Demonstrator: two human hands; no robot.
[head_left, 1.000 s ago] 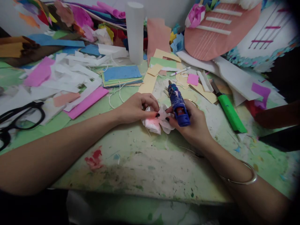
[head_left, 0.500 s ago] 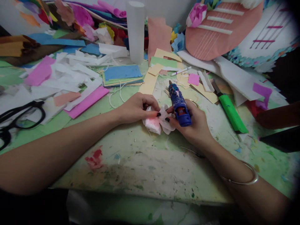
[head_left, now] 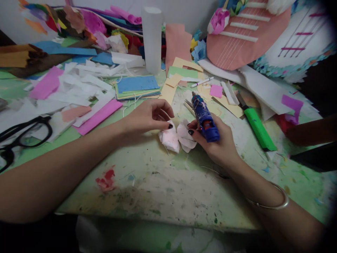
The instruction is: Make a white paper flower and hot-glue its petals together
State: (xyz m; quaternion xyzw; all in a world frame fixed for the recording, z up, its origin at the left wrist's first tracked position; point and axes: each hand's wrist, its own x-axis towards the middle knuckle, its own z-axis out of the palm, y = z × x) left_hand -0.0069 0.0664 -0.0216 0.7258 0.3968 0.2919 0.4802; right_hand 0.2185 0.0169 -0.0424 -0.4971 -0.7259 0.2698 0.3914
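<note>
A small white and pale pink tissue-paper flower (head_left: 177, 137) lies on the paint-stained green table (head_left: 163, 186). My right hand (head_left: 218, 144) is closed round a blue glue gun (head_left: 204, 117), nozzle pointing away from me, and its thumb presses the flower's right petals. My left hand (head_left: 147, 117) hovers just left of the flower with fingers loosely curled, its thumb tip close to the paper but holding nothing.
Black scissors (head_left: 23, 135) lie at the left edge. Paper scraps (head_left: 79, 88), a stack of coloured sheets (head_left: 137, 86) and a white tube (head_left: 152, 38) fill the back. A green utility knife (head_left: 256, 124) lies right of my hand. Another person's arm (head_left: 313, 131) rests at far right.
My left hand has let go of the paper flower and lifted back to the left. The right hand with the glue gun stays on the flower, shifted slightly.
</note>
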